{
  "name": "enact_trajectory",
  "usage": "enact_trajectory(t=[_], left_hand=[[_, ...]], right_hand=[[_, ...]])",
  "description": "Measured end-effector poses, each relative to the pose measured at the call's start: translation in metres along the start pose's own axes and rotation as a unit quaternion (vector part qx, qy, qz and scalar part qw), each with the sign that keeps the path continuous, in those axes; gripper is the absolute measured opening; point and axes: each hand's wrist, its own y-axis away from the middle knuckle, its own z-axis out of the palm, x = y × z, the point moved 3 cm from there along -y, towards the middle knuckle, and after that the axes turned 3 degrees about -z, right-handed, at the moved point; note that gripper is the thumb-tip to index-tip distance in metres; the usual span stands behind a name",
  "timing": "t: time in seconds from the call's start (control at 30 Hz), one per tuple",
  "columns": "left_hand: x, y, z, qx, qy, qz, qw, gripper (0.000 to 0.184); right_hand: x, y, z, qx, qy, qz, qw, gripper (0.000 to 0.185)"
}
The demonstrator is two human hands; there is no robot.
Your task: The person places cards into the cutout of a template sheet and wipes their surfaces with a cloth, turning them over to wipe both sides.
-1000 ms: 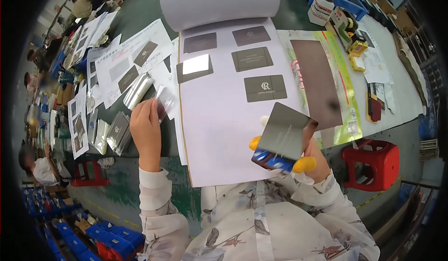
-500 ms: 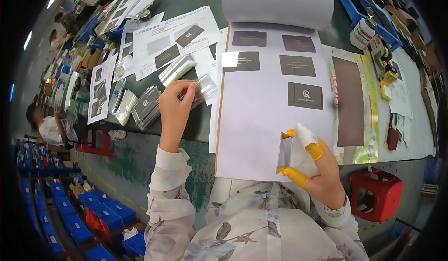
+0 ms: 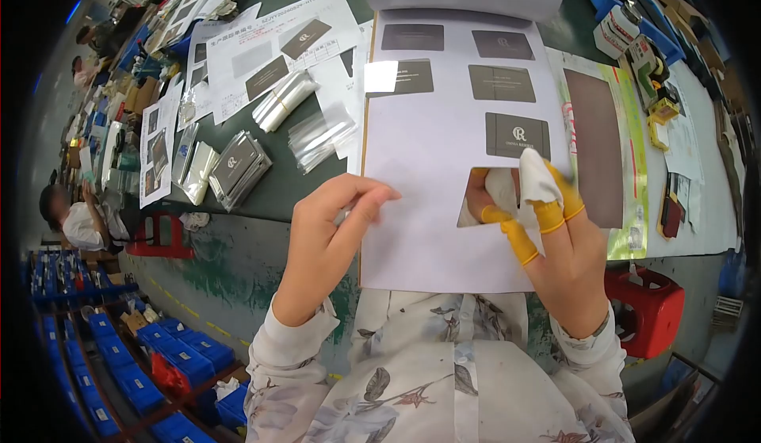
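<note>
My right hand [image 3: 567, 257], with yellow finger cots on several fingers, holds a small mirror-like plate [image 3: 493, 192] and a white cloth [image 3: 541, 183]. The plate is tilted above the large white page [image 3: 428, 245] and reflects the cot-covered fingers and the cloth. My bare left hand [image 3: 325, 233] hovers over the page's left edge, its thumb and forefinger pinched together. What lies between them, if anything, I cannot make out. Above the hands, the page bears several dark rectangles, one with a white R-like logo [image 3: 518, 135].
Left of the page are clear plastic sleeves [image 3: 321, 138], a banded roll of sleeves [image 3: 285, 101], a stack of dark cards [image 3: 240, 169] and printed sheets [image 3: 289, 43]. At right lie a dark brown sheet [image 3: 594, 150] and a white bottle [image 3: 617, 32]. Red stools [image 3: 646, 312] flank the table.
My left hand has left the plastic sleeves and come right and down to the page. My right hand has risen and turned the plate so that its reflective face shows.
</note>
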Motion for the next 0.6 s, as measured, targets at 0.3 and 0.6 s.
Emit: enact_trajectory(t=[0.3,0.6], left_hand=[[-0.001,0.009,0.004,-0.072,0.033,-0.111,0.991,0.011],[0.012,0.007,0.018,-0.154,0.123,-0.194,0.961,0.024]], right_hand=[[0.0,-0.006,-0.001,0.006,0.025,-0.036,0.999,0.045],[-0.011,0.003,0.006,-0.092,0.01,-0.088,0.992,0.039]])
